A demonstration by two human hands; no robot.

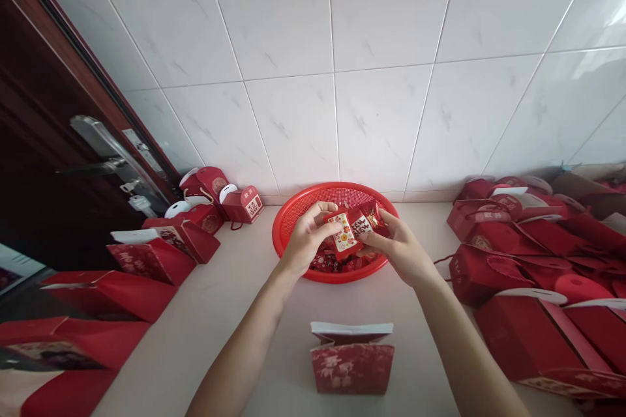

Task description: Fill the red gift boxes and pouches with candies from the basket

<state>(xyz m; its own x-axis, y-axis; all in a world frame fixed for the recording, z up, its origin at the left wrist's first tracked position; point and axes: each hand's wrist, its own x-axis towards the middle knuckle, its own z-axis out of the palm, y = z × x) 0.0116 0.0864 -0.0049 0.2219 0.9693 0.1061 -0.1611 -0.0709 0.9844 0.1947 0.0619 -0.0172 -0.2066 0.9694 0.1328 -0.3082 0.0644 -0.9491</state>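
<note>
Both hands meet above the near rim of a red basket (293, 215), which stands on the pale bench (235, 313) against the tiled wall. The left hand (306, 241) is curled, thumb and fingertips closed on a small candy packet (345, 232); the right hand (398, 249) is likewise closed, pinching a second, darker packet (366, 221) that touches the first.

The packet in the left hand is a short rectangle held nearly upright, its long axis running from lower right to upper left with a slight tilt, its printed face turned toward the camera. That face is white at the centre, bordered in red, with small flower-like motifs in several colours. The second packet is red with white characters and lies with its long axis sloping up toward the right.

More red wrapped pieces lie in the bottom of the basket below the hands. An open red gift box (352, 358) stands on the bench just in front of the person, its white-lined flaps raised. Further red boxes are ranged to the left (151, 260) and heaped to the right (518, 332).
</note>
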